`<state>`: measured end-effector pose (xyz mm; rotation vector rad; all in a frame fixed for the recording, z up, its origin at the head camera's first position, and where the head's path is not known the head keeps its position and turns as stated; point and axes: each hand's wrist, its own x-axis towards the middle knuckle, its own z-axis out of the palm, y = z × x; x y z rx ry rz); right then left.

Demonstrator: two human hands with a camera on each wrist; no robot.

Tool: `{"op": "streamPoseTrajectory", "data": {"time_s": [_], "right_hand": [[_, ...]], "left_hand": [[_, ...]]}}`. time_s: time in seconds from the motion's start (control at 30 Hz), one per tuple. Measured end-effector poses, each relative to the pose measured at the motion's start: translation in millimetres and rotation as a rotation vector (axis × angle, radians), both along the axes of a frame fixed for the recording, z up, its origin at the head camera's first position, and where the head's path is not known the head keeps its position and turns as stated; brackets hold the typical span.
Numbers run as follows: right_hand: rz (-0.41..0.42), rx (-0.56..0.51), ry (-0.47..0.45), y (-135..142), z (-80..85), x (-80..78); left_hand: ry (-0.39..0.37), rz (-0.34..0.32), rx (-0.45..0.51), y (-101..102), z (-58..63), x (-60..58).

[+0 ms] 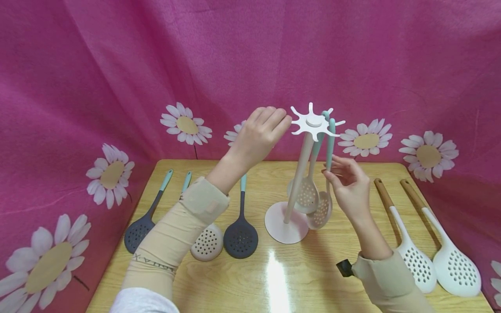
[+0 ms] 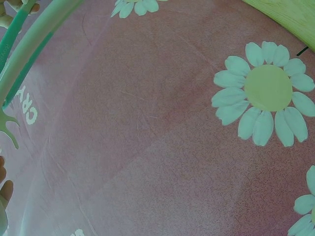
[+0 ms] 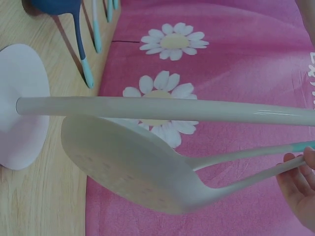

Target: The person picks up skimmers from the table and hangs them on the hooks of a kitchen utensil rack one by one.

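A white utensil rack (image 1: 299, 174) with a star-shaped hook top stands on a round base. My left hand (image 1: 260, 134) is beside the top, its curled fingers pinching the tip of one hook; only fingertips (image 2: 4, 189) show in the left wrist view. Two beige skimmers with turquoise handles are at the rack's right side: one skimmer (image 1: 307, 195) hangs behind the pole, the other skimmer (image 1: 321, 213) is nearer to me. My right hand (image 1: 350, 189) pinches the nearer skimmer's stem just below its turquoise handle. In the right wrist view its perforated bowl (image 3: 123, 167) tilts beside the pole.
To the left lie a dark skimmer (image 1: 137, 232), a beige skimmer (image 1: 207, 243) partly behind my left arm, and another dark skimmer (image 1: 240, 239). At the right lie two white skimmers with wooden handles, one inner (image 1: 419, 265) and one outer (image 1: 458, 269). Pink flowered cloth (image 1: 235, 65) surrounds the wooden table (image 1: 313, 282).
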<state>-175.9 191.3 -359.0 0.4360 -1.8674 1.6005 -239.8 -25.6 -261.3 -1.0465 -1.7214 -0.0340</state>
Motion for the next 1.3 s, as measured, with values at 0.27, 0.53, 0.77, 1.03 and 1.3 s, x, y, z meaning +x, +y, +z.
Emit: {"op": "streamPoseTrajectory", "data": {"time_s": [0.27,0.53,0.77,1.03,1.3], "right_hand": [[0.024,-0.039,-0.011,-3.5,-1.7,-0.5],[0.020,-0.010,-0.035,-3.8,-4.1,-1.5],[0.008,0.015,-0.074,-4.0,-5.5,-2.9],[0.000,0.013,-0.087,-4.1,-9.0,-5.5],[-0.006,0.033,-0.102,-3.4,-8.7,-5.1]], "left_hand": [[-0.009,0.007,-0.006,-0.3,0.2,0.6],[-0.014,0.000,-0.002,-0.5,-0.4,0.4],[-0.013,0.000,0.001,0.0,-0.4,0.2],[-0.006,-0.007,0.004,0.7,-0.8,-1.3],[-0.001,-0.016,0.011,1.1,-1.0,-1.8]]}}
